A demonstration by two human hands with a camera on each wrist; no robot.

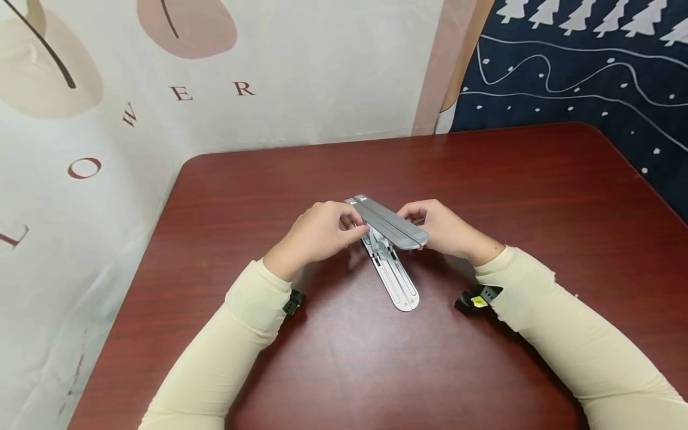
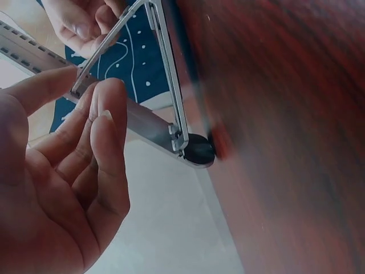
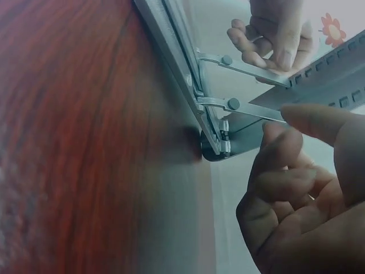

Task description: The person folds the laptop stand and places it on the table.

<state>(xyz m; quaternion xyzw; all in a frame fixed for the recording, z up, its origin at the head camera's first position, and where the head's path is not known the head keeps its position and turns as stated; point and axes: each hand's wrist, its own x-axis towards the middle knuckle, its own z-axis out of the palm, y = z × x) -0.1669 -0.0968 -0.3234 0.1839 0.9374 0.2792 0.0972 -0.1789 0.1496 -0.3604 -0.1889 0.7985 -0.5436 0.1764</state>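
Stand (image 1: 388, 222) sits mid-frame, half unfolded. Left hand (image 1: 325, 232) and right hand (image 1: 447, 230) each pinch a strut (image 3: 254, 109), fingers narrow. Probably setting height; next move likely needs both struts seated in matching slots (image 3: 343, 102).

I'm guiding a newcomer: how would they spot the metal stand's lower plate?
On the reddish table, find the silver stand between the left hand and right hand. Its lower plate is the paler strip; unlike the raised upper plate, it lies along the table.
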